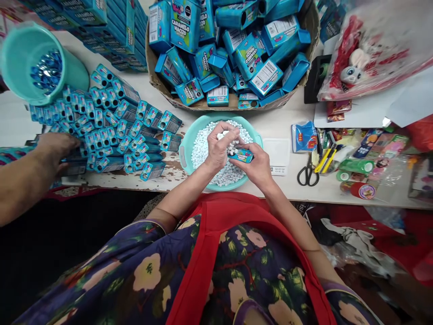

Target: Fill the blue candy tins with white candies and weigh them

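Observation:
My right hand (pixel 259 166) is closed around a small blue candy tin (pixel 243 155), held over a turquoise basin (pixel 183 155). Several white candies are gripped in my curled left hand (pixel 218 146), right beside the tin's end. The tin's opening is hidden by my fingers. Loose white candies (pixel 202 151) fill the basin below both hands.
A cardboard box (pixel 154 81) of blue tins stands behind the basin. Upright tins (pixel 111 135) crowd the left, where another person's hand (pixel 59 146) reaches in. A turquoise bucket (pixel 72 67), kitchen scale (pixel 277 155), scissors (pixel 307 174) and yellow cutters (pixel 326 160) are around.

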`<action>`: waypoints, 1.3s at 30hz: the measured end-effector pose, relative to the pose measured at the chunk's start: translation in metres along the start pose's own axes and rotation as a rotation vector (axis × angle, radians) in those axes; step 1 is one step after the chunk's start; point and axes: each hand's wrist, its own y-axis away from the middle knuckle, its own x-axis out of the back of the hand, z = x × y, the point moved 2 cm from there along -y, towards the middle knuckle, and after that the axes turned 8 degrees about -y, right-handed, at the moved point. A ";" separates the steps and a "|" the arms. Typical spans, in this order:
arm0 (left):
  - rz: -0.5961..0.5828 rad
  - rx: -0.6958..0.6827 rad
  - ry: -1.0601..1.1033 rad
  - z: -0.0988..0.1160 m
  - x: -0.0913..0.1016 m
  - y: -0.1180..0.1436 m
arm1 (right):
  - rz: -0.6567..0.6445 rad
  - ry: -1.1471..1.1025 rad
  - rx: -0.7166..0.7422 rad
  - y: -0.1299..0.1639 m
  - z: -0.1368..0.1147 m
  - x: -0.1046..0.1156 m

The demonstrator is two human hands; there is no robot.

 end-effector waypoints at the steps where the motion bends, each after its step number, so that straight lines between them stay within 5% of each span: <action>1: -0.004 -0.007 -0.011 -0.001 0.000 -0.001 | 0.004 -0.003 -0.001 -0.001 0.001 -0.001; 28: 0.099 -0.103 -0.050 -0.001 0.000 -0.004 | -0.064 0.032 0.100 -0.014 0.003 0.000; 33: 0.023 -0.107 -0.078 0.005 -0.007 0.002 | -0.028 0.016 0.098 -0.012 0.005 -0.005; 39: 0.148 -0.190 -0.357 -0.028 0.035 -0.033 | 0.008 -0.066 0.109 0.000 0.004 0.015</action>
